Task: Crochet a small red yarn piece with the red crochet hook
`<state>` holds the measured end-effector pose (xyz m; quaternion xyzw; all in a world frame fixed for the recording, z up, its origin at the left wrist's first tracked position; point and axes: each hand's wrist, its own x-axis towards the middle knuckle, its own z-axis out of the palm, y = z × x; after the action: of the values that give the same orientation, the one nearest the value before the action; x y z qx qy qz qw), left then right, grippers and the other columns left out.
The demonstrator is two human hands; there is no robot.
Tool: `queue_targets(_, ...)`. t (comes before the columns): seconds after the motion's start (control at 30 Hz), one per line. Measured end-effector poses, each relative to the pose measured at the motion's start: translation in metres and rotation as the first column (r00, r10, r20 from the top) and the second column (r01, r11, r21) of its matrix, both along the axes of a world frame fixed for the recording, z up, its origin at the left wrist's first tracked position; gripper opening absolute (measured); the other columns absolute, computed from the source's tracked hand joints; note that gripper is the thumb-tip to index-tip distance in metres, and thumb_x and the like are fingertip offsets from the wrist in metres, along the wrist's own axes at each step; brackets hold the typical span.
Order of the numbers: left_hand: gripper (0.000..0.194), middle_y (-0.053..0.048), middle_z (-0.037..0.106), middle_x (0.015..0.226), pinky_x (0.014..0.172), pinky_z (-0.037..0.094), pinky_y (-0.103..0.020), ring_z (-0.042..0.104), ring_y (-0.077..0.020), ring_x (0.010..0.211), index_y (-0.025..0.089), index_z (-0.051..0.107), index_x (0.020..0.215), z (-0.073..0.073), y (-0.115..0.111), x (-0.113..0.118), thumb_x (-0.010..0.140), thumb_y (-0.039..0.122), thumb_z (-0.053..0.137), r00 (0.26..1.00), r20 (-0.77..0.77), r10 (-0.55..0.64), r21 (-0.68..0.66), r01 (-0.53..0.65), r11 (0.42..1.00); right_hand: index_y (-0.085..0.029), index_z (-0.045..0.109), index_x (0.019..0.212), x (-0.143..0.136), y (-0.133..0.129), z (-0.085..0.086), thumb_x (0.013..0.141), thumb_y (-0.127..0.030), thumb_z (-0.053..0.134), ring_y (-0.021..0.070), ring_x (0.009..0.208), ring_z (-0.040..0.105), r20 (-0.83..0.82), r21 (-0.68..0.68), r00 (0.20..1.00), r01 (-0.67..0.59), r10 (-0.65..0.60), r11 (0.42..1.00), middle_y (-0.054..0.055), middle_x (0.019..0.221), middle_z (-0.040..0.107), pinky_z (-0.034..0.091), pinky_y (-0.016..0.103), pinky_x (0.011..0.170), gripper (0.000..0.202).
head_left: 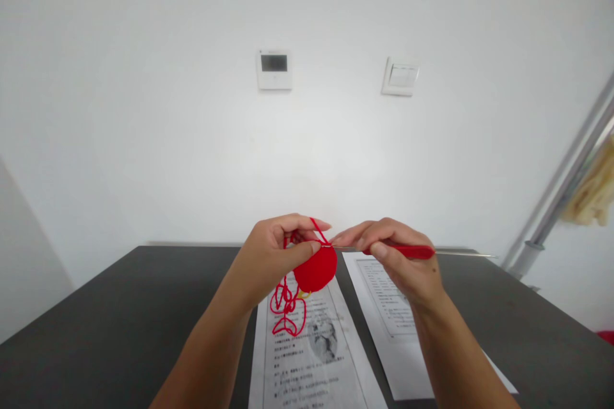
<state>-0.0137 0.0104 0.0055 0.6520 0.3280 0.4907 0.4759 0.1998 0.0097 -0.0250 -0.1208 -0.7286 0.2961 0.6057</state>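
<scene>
My left hand (283, 246) pinches the upper edge of a round red crochet piece (316, 271) between thumb and fingers. A strand of red yarn (288, 307) runs up over the left index finger, and its loose loops hang below that hand. My right hand (398, 255) is closed around the red handle of a crochet hook (415, 252). The hook's thin metal shaft points left and meets the top edge of the piece, where the yarn comes down. A second metal end sticks out to the right of the handle. A bit of yellow shows under the piece.
Two printed sheets, a left one (316, 383) with a grey picture and a right one (407, 377), lie on the dark table (119, 332). Behind stands a white wall with a thermostat panel (275, 70) and a light switch (401, 77). A grey pole (566, 185) leans at the right.
</scene>
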Motion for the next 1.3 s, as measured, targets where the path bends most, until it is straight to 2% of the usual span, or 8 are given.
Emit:
queue_targets(0.1,0.010,-0.004,0.074,0.080,0.071,0.047,-0.030,0.063,-0.0182,0.075,0.017,0.077,0.078,0.000,-0.001,0.001,0.070,0.022,0.075,0.996,-0.056,0.063,0.061,-0.060,0.996,-0.024,0.077,0.093,0.002,-0.002,-0.001,0.098,-0.031,0.070,0.0223,0.096,0.082,0.031,0.020,0.999,0.034,-0.034,0.999,0.005,0.099,0.085,0.067,0.038,0.084,0.011)
queue_targets(0.27,0.016,-0.003,0.074,0.082,0.074,0.049,-0.030,0.066,-0.0191,0.079,0.018,0.080,0.089,-0.001,-0.003,0.001,0.075,0.022,0.071,0.983,-0.118,0.142,0.189,-0.118,0.975,-0.025,0.076,0.095,0.002,-0.005,-0.002,0.100,-0.026,0.066,0.0211,0.096,0.081,0.063,0.063,0.992,0.109,-0.113,0.992,0.004,0.102,0.085,0.066,0.035,0.083,0.011)
queue_targets(0.4,0.021,-0.002,0.071,0.082,0.072,0.050,-0.029,0.065,-0.0172,0.078,0.019,0.081,0.094,-0.002,-0.004,0.003,0.079,0.019,0.066,0.966,-0.140,0.217,0.308,-0.166,0.937,-0.027,0.076,0.101,0.002,-0.007,-0.002,0.102,-0.020,0.062,0.0204,0.099,0.080,0.114,0.108,0.980,0.152,-0.165,0.982,0.003,0.105,0.084,0.065,0.033,0.082,0.015)
queue_targets(0.5,0.022,0.000,0.069,0.078,0.071,0.050,-0.027,0.064,-0.0154,0.075,0.018,0.081,0.094,-0.003,-0.006,0.006,0.081,0.015,0.062,0.938,-0.168,0.304,0.435,-0.206,0.876,-0.029,0.075,0.106,0.000,-0.009,-0.002,0.102,-0.018,0.061,0.0186,0.100,0.080,0.144,0.137,0.959,0.225,-0.244,0.965,0.001,0.106,0.084,0.064,0.031,0.083,0.019)
queue_targets(0.67,0.027,0.000,0.069,0.076,0.068,0.050,-0.025,0.065,-0.0136,0.071,0.016,0.080,0.096,-0.005,-0.010,0.008,0.084,0.007,0.057,0.878,-0.193,0.438,0.634,-0.229,0.738,-0.027,0.073,0.099,-0.007,-0.010,-0.001,0.099,-0.014,0.060,0.0197,0.100,0.081,0.138,0.258,0.934,0.287,-0.329,0.923,0.003,0.105,0.084,0.065,0.032,0.086,0.018)
queue_targets(0.83,0.025,-0.003,0.072,0.080,0.074,0.053,-0.027,0.070,-0.0167,0.080,0.013,0.078,0.098,-0.006,-0.014,0.009,0.087,0.004,0.058,0.825,-0.189,0.533,0.769,-0.213,0.603,-0.025,0.072,0.099,-0.011,-0.011,0.000,0.098,-0.013,0.060,0.0208,0.101,0.080,0.150,0.358,0.911,0.312,-0.384,0.880,0.006,0.106,0.083,0.066,0.035,0.086,0.018)
queue_targets(1.03,0.023,-0.004,0.073,0.081,0.073,0.054,-0.028,0.071,-0.0183,0.081,0.014,0.076,0.091,-0.007,-0.015,0.010,0.088,0.001,0.057,0.798,-0.174,0.577,0.821,-0.206,0.533,-0.023,0.071,0.101,-0.013,-0.013,0.000,0.098,-0.011,0.058,0.0199,0.101,0.080,0.158,0.427,0.885,0.339,-0.438,0.839,0.008,0.107,0.082,0.067,0.033,0.087,0.018)
queue_targets(1.3,0.022,-0.005,0.071,0.080,0.072,0.054,-0.031,0.069,-0.0198,0.079,0.012,0.075,0.095,-0.010,-0.015,0.009,0.090,0.002,0.056,0.767,-0.157,0.622,0.871,-0.188,0.453,-0.019,0.069,0.102,-0.017,-0.013,0.001,0.098,-0.010,0.057,0.0217,0.101,0.079,0.165,0.527,0.872,0.318,-0.462,0.788,0.013,0.106,0.081,0.067,0.034,0.086,0.016)
